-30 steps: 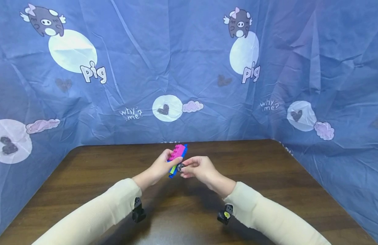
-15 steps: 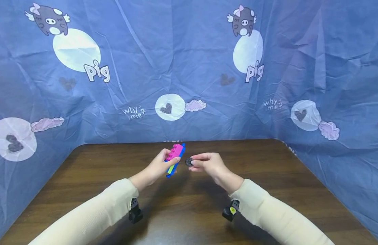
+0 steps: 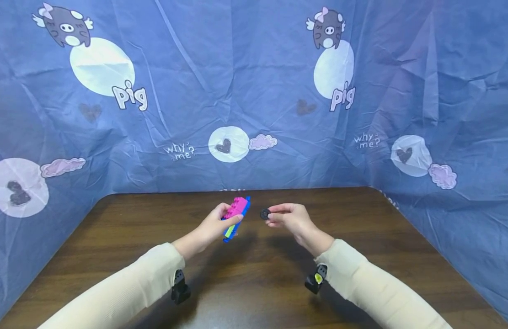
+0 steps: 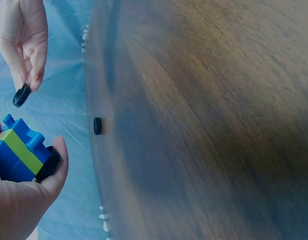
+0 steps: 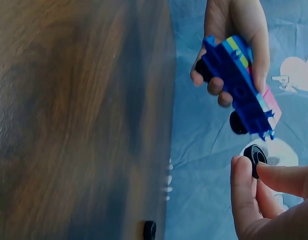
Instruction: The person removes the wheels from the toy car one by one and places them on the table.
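Note:
My left hand (image 3: pixel 208 229) grips a toy car of building blocks (image 3: pixel 234 218), blue below with a lime strip and a pink studded brick (image 3: pixel 236 207) on top. The right wrist view shows its blue underside tilted toward me, with black wheels (image 5: pixel 237 122) along the far side and bare axle stubs (image 5: pixel 268 135) on the near side. To the right of the car, and apart from it, my right hand (image 3: pixel 298 222) pinches a loose black wheel (image 3: pixel 264 214) between thumb and fingers. Both hands are raised above the table.
Another black wheel (image 4: pixel 97 126) stands on edge on the brown wooden table (image 3: pixel 254 283); the head view does not show it. A blue printed cloth (image 3: pixel 262 91) hangs behind the table and at both sides.
One second ago the wheel was against the car's side. My right hand has since drawn it away to the right, while the left hand keeps the car nearly in place.

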The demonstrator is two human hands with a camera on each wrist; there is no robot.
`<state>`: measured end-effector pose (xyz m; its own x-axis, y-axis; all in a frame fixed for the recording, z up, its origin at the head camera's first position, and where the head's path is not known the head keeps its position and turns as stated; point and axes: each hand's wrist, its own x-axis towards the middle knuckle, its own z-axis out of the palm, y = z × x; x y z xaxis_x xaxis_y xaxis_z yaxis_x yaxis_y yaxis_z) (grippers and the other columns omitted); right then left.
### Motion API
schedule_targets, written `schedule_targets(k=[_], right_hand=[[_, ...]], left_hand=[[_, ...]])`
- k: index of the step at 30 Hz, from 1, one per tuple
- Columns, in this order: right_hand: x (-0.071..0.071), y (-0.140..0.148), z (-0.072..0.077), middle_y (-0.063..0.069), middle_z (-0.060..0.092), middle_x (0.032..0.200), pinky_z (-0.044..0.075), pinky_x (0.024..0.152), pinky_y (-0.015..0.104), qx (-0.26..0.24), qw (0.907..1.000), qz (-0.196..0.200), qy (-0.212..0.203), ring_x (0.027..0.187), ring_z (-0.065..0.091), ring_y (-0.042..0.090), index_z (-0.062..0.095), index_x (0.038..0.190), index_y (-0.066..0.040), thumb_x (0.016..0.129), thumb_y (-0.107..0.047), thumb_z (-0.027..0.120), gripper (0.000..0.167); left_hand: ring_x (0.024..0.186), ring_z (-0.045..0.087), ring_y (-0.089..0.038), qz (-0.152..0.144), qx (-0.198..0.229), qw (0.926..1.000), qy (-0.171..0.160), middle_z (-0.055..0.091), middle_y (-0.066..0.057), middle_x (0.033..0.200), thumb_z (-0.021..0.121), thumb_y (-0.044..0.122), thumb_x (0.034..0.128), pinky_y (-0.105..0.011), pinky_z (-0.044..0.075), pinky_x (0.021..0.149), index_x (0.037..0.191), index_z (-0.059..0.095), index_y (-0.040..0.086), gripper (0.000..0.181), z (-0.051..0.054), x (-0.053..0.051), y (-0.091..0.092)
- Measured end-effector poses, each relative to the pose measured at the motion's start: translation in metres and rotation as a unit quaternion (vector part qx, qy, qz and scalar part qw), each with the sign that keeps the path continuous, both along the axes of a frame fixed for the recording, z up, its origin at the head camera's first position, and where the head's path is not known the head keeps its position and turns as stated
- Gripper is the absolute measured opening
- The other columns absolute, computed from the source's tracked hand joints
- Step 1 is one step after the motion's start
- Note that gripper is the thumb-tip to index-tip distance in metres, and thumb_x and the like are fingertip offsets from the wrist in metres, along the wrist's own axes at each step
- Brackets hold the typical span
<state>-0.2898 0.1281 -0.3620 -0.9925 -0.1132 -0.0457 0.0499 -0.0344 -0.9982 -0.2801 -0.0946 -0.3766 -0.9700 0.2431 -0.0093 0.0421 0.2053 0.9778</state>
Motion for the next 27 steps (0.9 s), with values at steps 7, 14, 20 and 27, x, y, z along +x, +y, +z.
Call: schedule_targets(k=[7, 14, 20, 27], right_hand=[[-0.014, 0.013, -0.015, 0.017, 0.071, 0.08, 0.058, 0.063, 0.025, -0.024, 0.9994, 0.014, 0.023, 0.063, 0.07, 0.017, 0.064, 0.101, 0.017, 0.082, 0.014, 0.064, 0.02], [-0.015, 0.017, -0.008, 0.014, 0.069, 0.081, 0.058, 0.067, 0.023, 0.007, 0.9993, -0.023, -0.029, 0.063, 0.068, 0.013, 0.057, 0.113, 0.022, 0.085, 0.015, 0.061, 0.029], [-0.026, 0.026, -0.011, 0.011, 0.069, 0.082, 0.058, 0.071, 0.024, 0.0, 0.9978, -0.04, -0.052, 0.065, 0.067, 0.01, 0.056, 0.117, 0.021, 0.085, 0.015, 0.06, 0.033], [-0.045, 0.04, -0.02, 0.009, 0.069, 0.079, 0.057, 0.067, 0.022, 0.016, 0.9954, -0.051, -0.079, 0.063, 0.067, 0.01, 0.055, 0.12, 0.018, 0.087, 0.013, 0.06, 0.034]], left_hand=[[0.075, 0.065, -0.019, -0.017, 0.004, 0.9998, 0.011, 0.057, -0.019, 0.103, 0.059, 0.016, 0.0968, -0.045, 0.058, 0.077, 0.117, 0.04, -0.006, 0.035, -0.002, 0.004, -0.001], [0.078, 0.064, -0.02, -0.013, 0.011, 0.9998, 0.011, 0.057, -0.02, 0.104, 0.059, 0.015, 0.0966, -0.047, 0.057, 0.078, 0.115, 0.041, -0.006, 0.033, -0.005, 0.005, -0.002], [0.078, 0.061, -0.017, -0.012, 0.017, 0.9998, 0.005, 0.057, -0.019, 0.105, 0.059, 0.014, 0.0964, -0.048, 0.057, 0.08, 0.116, 0.041, -0.006, 0.033, -0.005, 0.006, -0.002], [0.083, 0.063, -0.027, -0.018, 0.031, 0.9993, 0.008, 0.055, -0.02, 0.106, 0.06, 0.016, 0.0957, -0.048, 0.057, 0.08, 0.116, 0.041, -0.006, 0.035, -0.007, 0.006, -0.003]])
